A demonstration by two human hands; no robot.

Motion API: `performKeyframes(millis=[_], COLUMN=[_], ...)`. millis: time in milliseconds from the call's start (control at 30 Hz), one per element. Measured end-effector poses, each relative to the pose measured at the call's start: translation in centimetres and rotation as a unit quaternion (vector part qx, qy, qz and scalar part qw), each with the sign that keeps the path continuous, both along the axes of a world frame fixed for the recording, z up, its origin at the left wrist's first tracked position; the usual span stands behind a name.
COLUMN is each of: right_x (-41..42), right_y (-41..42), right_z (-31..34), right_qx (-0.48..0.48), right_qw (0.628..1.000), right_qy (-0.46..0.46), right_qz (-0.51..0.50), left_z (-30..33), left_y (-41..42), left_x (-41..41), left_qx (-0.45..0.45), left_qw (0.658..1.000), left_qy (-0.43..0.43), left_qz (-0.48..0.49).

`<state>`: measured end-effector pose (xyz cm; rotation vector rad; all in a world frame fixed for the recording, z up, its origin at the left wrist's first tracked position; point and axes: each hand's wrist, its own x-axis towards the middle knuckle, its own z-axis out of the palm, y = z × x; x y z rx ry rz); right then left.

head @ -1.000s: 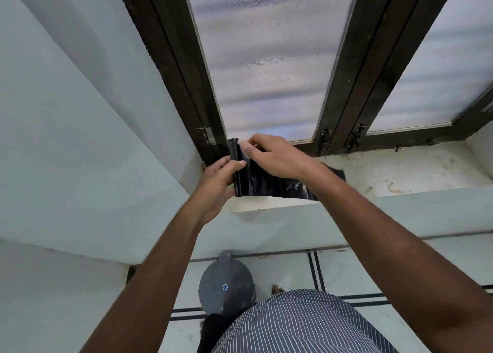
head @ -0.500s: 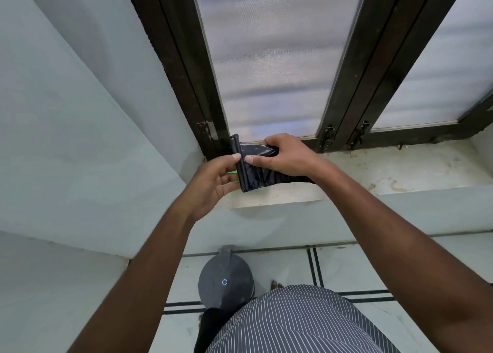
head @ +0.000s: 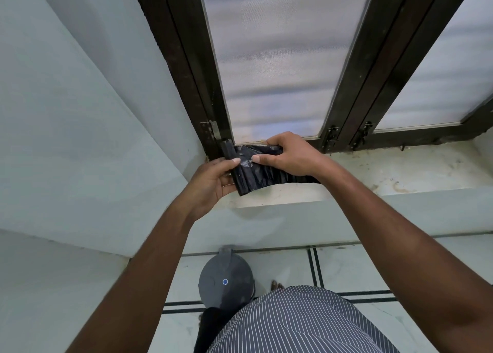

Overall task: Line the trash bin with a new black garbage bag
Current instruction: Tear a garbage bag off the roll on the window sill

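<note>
The roll of garbage bags (head: 241, 171) is held above the window sill (head: 400, 171), at the sill's left end, just near of the window frame (head: 186, 86). The left hand (head: 210, 182) is at the roll's left, the right hand (head: 288, 152) on the sheet to its right. On the floor (head: 346, 267), below and nearer, stands the trash bin (head: 226, 280), left of the person's shirt (head: 293, 323).

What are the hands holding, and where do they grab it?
A black garbage bag roll: left hand grips the rolled end, right hand pinches the unrolled sheet.
</note>
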<state>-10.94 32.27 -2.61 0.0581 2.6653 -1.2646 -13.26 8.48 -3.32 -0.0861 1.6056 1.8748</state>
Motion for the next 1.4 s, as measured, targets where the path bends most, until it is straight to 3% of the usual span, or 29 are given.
performKeyframes(millis=[133, 467, 667, 1000, 1400], right_x=[0.1, -0.4, -0.1, 0.6, 1.6], right_y=[-0.2, -1.1, -0.5, -0.1, 1.4], right_z=[0.2, -0.2, -0.4, -0.1, 0.4], right_qx=[0.012, -0.076, -0.097, -0.061, -0.205], right_qw=[1.0, 0.997, 0.993, 0.997, 0.974], right_qy=[-0.017, -0.03, -0.055, -0.036, -0.039], right_qz=[0.02, -0.01, -0.035, -0.018, -0.094], left_z=[0.0, 0.0, -0.7, 0.0, -1.1], left_y=[0.1, 0.6, -0.4, -0.3, -0.8], left_x=[0.1, 0.0, -1.0, -1.0, -1.4], left_qx=[-0.013, -0.016, 0.037, 0.031, -0.008], left_qw=[1.0, 0.999, 0.994, 0.999, 0.999], left_qy=[0.006, -0.02, -0.086, -0.021, 0.028], left_qz=[-0.007, -0.034, 0.055, 0.005, 0.031])
